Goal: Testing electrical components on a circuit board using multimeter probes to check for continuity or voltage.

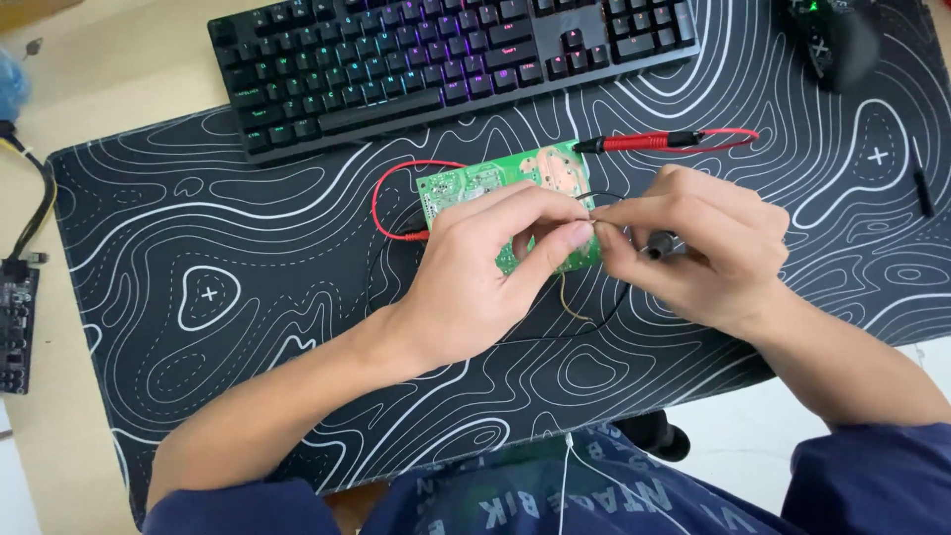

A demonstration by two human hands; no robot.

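Note:
My left hand (485, 272) and my right hand (693, 248) meet fingertip to fingertip over a green circuit board (485, 180) lying on a black desk mat (248, 297). Both pinch a thin wire (573, 302) between thumb and forefinger. My right hand also holds a black probe (662, 245) against its palm. A red probe (649, 142) with a red lead (381, 188) lies just beyond the board. A thin black lead (555, 335) loops on the mat under my hands.
A black keyboard (446, 59) with lit keys lies at the far edge of the mat. A black mouse (832, 40) sits far right. Another dark circuit board (15, 327) with cables rests off the mat at the left. A black pen-like piece (922, 183) lies right.

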